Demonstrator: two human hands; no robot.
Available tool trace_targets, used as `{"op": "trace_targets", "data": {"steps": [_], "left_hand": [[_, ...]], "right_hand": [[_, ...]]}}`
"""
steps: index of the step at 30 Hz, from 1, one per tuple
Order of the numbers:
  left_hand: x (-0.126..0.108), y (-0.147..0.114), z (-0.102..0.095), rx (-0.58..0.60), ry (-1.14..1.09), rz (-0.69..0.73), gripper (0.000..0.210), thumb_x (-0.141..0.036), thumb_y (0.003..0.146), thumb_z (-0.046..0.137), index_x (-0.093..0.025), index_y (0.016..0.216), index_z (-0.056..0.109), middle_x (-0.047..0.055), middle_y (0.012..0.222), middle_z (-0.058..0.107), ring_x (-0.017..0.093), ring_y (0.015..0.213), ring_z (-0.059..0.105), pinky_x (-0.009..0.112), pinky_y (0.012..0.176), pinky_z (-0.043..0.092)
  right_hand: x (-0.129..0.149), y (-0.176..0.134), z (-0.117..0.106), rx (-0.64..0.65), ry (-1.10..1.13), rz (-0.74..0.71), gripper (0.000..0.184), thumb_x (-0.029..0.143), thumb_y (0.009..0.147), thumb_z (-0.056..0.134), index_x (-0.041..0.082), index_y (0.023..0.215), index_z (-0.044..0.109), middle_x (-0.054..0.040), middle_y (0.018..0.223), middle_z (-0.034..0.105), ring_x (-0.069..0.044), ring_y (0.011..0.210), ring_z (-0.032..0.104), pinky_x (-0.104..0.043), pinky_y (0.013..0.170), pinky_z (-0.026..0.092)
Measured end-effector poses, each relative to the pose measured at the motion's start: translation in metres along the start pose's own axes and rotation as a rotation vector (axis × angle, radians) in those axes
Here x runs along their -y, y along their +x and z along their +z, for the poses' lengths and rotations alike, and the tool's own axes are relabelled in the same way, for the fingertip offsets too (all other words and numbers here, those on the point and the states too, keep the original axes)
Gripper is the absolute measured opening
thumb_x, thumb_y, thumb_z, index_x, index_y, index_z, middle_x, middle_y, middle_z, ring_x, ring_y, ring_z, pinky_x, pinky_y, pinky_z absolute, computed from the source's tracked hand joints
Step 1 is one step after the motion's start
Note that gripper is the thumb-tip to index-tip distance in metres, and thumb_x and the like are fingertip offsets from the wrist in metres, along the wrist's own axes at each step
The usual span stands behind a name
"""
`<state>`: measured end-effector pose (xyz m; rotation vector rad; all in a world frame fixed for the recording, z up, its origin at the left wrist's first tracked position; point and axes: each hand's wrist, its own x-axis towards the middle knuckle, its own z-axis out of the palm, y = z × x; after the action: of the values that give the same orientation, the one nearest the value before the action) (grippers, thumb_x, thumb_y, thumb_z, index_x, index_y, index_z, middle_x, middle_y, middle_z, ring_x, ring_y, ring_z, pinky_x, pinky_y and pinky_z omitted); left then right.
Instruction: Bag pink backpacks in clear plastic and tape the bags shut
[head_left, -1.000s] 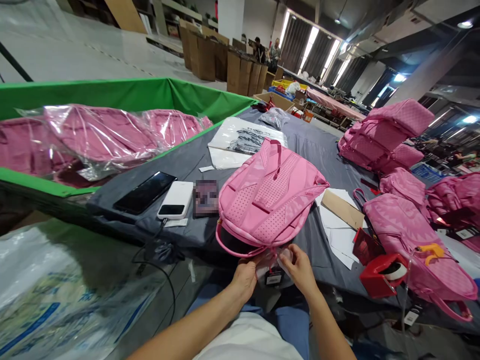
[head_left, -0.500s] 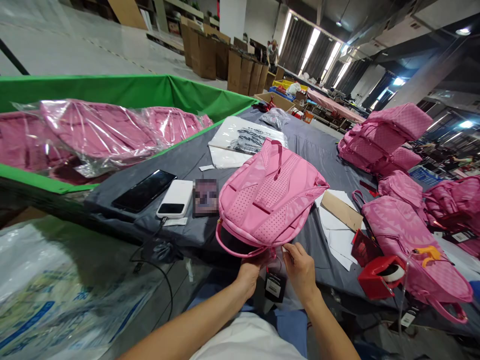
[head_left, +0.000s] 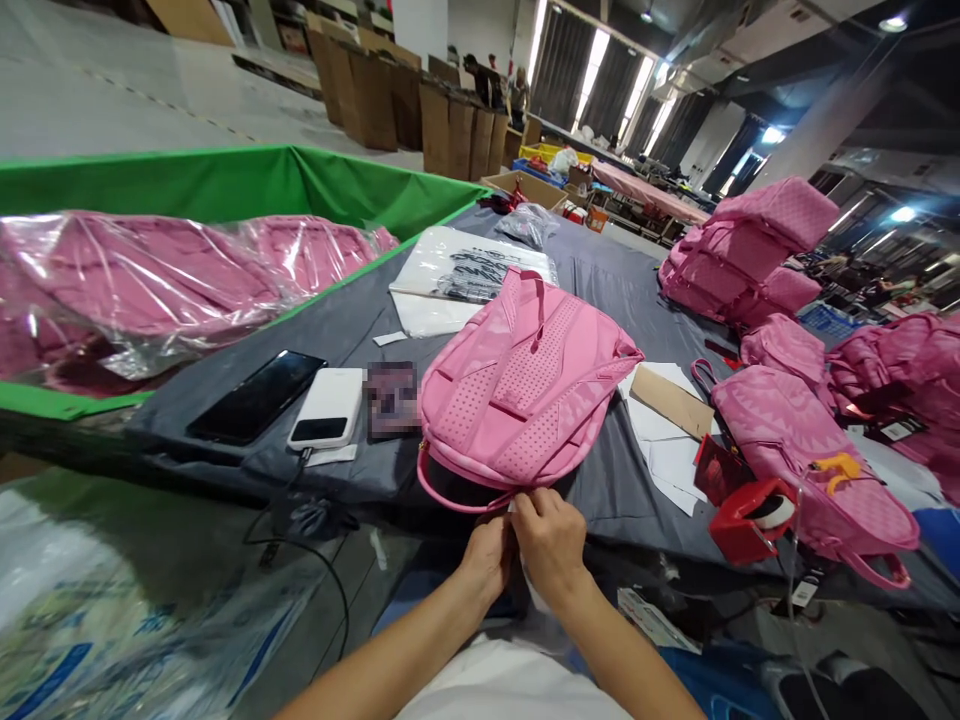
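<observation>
A pink backpack (head_left: 525,390) lies on the dark grey cloth of the table, with its dotted back panel and straps facing up. My left hand (head_left: 489,555) is closed under the near edge of the backpack, by its looped handle (head_left: 457,500). Right beside it, my right hand (head_left: 551,540) has its fingers pinched together at the same edge. A small white bit shows at its fingertips, too small to name. What either hand grips is mostly hidden by the fingers.
Left of the backpack lie a phone (head_left: 259,395) and a white power bank (head_left: 327,408) with a cable. Plastic-wrapped pink bags (head_left: 172,265) fill a green-lined bin (head_left: 225,165). To the right are papers, a red tape dispenser (head_left: 750,525) and more pink backpacks (head_left: 817,460).
My right hand has moved left, up against my left hand. The black hang tag that dangled between them no longer shows. The view has shifted slightly right.
</observation>
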<state>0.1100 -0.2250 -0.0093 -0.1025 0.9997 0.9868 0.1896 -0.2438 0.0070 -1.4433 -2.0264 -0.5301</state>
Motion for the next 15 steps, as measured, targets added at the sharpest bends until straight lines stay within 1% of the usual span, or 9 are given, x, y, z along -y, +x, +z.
{"op": "trace_targets", "data": {"steps": [3,5,6,8,10,13,15], "left_hand": [[-0.001,0.003,-0.003,-0.005,-0.020,0.015,0.009,-0.004,0.060,0.060,-0.010,0.067,0.063,0.004,0.065,0.063,0.013,0.063,0.060,0.023,0.062,0.050],[0.000,0.006,-0.006,0.031,-0.018,0.032,0.015,-0.010,0.054,0.068,-0.009,0.069,0.066,0.007,0.074,0.068,0.017,0.075,0.066,0.026,0.072,0.054],[0.000,0.007,-0.008,0.057,-0.013,0.038,0.018,-0.013,0.050,0.071,-0.010,0.067,0.066,0.008,0.077,0.069,0.020,0.081,0.067,0.028,0.076,0.055],[0.001,0.008,-0.009,0.100,0.005,0.057,0.025,-0.018,0.042,0.076,-0.011,0.063,0.065,0.010,0.080,0.070,0.025,0.091,0.068,0.032,0.082,0.056],[0.002,0.007,-0.009,0.108,0.030,0.091,0.028,-0.021,0.039,0.078,-0.012,0.063,0.066,0.010,0.079,0.071,0.028,0.096,0.068,0.034,0.084,0.056],[0.002,0.004,-0.008,0.072,0.078,0.110,0.027,-0.022,0.039,0.075,-0.012,0.062,0.068,0.009,0.074,0.069,0.029,0.096,0.068,0.034,0.084,0.055],[0.002,0.001,-0.009,0.082,0.100,0.117,0.027,-0.024,0.042,0.076,-0.012,0.065,0.069,0.009,0.076,0.069,0.028,0.097,0.067,0.033,0.084,0.055]], "right_hand": [[0.002,-0.015,-0.001,0.032,0.008,0.031,0.019,0.006,0.100,0.047,0.011,0.102,0.065,-0.0078,0.086,0.059,-0.023,0.074,0.048,-0.035,0.059,0.030],[0.002,-0.025,-0.002,0.045,0.005,0.022,0.022,0.011,0.103,0.046,0.007,0.117,0.063,-0.0114,0.100,0.064,-0.024,0.082,0.051,-0.036,0.062,0.036],[0.003,-0.030,-0.001,0.049,-0.003,0.014,0.024,0.012,0.104,0.046,0.006,0.121,0.062,-0.0132,0.105,0.064,-0.024,0.085,0.052,-0.036,0.064,0.039],[0.002,-0.038,0.000,0.048,-0.034,-0.001,0.026,0.011,0.103,0.045,0.004,0.123,0.060,-0.0155,0.108,0.065,-0.025,0.087,0.053,-0.037,0.065,0.041],[0.000,-0.042,0.002,0.044,-0.057,0.006,0.025,0.010,0.102,0.045,0.004,0.121,0.060,-0.0152,0.105,0.065,-0.024,0.084,0.053,-0.037,0.062,0.041],[-0.005,-0.042,0.003,0.049,-0.036,0.023,0.022,0.007,0.101,0.046,0.005,0.117,0.061,-0.0125,0.099,0.065,-0.024,0.080,0.052,-0.037,0.060,0.039],[-0.009,-0.042,0.002,0.062,-0.027,0.010,0.025,0.003,0.097,0.048,0.006,0.116,0.062,-0.0122,0.102,0.065,-0.024,0.081,0.051,-0.038,0.060,0.038]]}}
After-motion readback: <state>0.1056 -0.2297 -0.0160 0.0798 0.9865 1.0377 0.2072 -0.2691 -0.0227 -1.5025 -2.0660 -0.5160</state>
